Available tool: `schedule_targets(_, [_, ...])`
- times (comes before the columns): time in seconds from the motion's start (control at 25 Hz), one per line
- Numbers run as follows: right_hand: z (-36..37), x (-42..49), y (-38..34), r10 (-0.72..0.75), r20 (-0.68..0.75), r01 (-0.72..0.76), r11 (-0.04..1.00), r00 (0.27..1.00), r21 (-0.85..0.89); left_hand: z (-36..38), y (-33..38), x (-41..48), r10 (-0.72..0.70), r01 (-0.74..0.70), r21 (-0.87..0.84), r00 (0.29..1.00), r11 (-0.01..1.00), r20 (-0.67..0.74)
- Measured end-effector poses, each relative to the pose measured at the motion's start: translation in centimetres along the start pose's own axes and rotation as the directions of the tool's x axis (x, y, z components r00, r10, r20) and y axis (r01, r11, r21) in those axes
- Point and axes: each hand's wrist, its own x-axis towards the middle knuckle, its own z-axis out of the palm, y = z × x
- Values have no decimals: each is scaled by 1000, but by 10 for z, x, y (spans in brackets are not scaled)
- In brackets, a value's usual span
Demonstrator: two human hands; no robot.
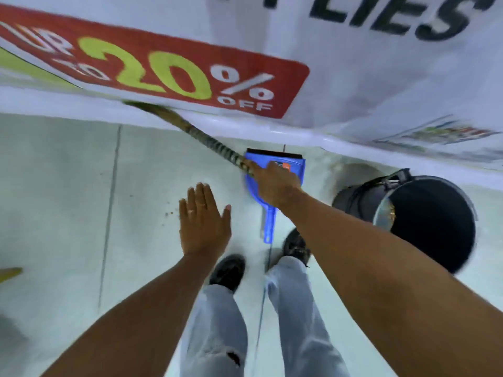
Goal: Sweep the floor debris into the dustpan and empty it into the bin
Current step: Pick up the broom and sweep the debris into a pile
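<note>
A blue dustpan [272, 170] with a black front lip lies on the pale tiled floor, its handle pointing back toward my feet. My right hand [275, 186] reaches over it and is shut on the end of a patterned broom handle [196, 131], which slants up and left under a hanging banner; the broom head is hidden. My left hand [202, 216] hovers flat with fingers spread, holding nothing, just left of the dustpan. Small brown debris [170, 213] dots the floor left of that hand. A black bin [424, 219] stands open at the right.
A large white banner [353, 85] with a red "20% OFF" panel hangs low across the top, hiding what lies behind it. My two black shoes [228, 270] stand just behind the dustpan. A yellow object [9, 273] pokes in at the left edge.
</note>
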Motion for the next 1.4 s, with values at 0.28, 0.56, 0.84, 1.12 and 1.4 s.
schedule_targets(0.28, [28,-35,-68,133,-75,-142,981,988,-133,-4,-76,-49,48,-48,-14,999,999,-10])
schedule_targets(0.56, [111,-77,-102,64,-57,-76,965,996,-250,28,-135,-103,-83,82,-69,996,994,-12])
schedule_targets(0.84, [159,-174,-122,45,-74,-51,995,996,-89,49,-126,-171,13,-23,-109,995,994,-96])
schedule_targets(1.12, [197,-264,-119,245,93,-261,856,965,447,64,-151,-240,25,-35,-76,992,996,-127])
schedule_targets(1.4, [286,-284,-166,414,220,-469,778,883,418,80,-200,-242,44,-51,-58,993,997,-114])
